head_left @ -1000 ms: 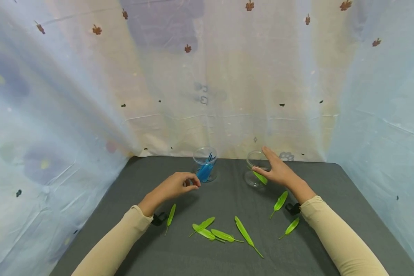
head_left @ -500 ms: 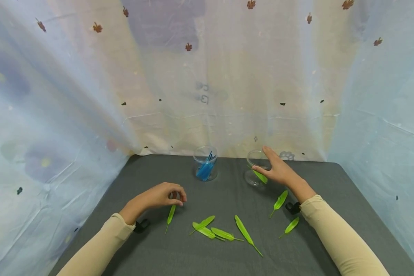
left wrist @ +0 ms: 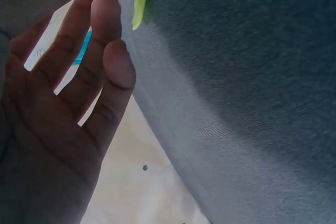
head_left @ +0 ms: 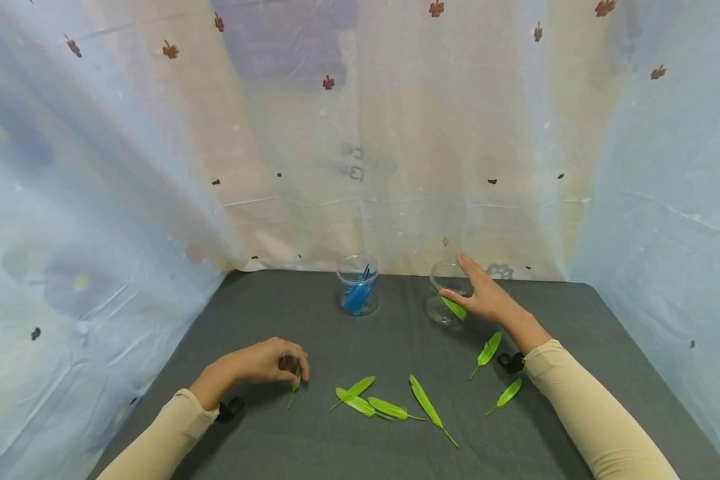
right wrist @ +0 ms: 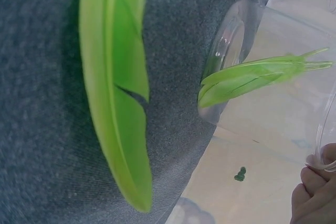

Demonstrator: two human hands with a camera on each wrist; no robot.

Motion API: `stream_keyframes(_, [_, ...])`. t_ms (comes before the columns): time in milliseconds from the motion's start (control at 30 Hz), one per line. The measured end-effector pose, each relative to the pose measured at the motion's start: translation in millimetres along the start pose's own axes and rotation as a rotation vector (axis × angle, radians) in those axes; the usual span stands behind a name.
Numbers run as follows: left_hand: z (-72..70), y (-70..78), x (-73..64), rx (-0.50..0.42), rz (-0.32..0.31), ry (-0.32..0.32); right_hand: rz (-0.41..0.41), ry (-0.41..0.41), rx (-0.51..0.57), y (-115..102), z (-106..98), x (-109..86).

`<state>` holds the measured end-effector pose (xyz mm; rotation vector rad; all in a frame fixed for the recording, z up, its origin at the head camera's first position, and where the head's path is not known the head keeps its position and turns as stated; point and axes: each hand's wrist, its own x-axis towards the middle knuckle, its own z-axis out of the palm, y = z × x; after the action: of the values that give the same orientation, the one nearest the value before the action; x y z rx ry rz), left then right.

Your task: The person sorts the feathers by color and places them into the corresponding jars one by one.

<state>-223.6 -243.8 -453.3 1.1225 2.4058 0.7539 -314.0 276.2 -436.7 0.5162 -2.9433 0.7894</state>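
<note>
My left hand (head_left: 261, 363) is low over a lone green feather (head_left: 296, 381) at the left of the table, thumb and fingers loosely bent around it. In the left wrist view the feather's tip (left wrist: 139, 9) shows just beyond the fingertips, with a gap between. At the back right, my right hand (head_left: 486, 295) holds a clear plastic cup (head_left: 437, 313) near its rim, thumb in front and forefinger behind. Green feathers (right wrist: 257, 80) stand in that cup, quills up. The right wrist view shows fingers (right wrist: 311, 182) at the rim.
A second clear cup (head_left: 357, 260) with blue feathers (head_left: 357, 299) stands to the left of the held one. Several green feathers (head_left: 423, 400) lie across the grey tabletop (head_left: 360, 460), two of them (head_left: 487, 348) near my right wrist. A patterned curtain (head_left: 396, 133) hangs behind.
My left hand has moved from beside the blue-feather cup down and left to the lone green feather. My right hand has stayed on its cup.
</note>
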Motion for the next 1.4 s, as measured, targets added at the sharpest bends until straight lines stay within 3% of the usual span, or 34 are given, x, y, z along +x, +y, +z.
stream_keyframes(333, [6.6, 6.4, -3.2, -0.077, -0.040, -0.086, -0.003, -0.003, -0.001, 0.8, 2.4, -3.1])
stream_keyframes(500, [8.4, 7.3, 0.4, -0.063, -0.048, -0.101, -0.003, 0.002, -0.005, 1.5, 1.5, -1.5])
stream_keyframes(833, [15.4, 5.3, 12.9, -0.001, 0.004, -0.064, 0.001, 0.000, -0.001, -0.7, 0.5, -1.8])
stream_keyframes(1400, [19.6, 8.3, 38.7, 0.209, -0.035, 0.029, -0.005, 0.004, 0.005, -1.1, -1.4, -1.5])
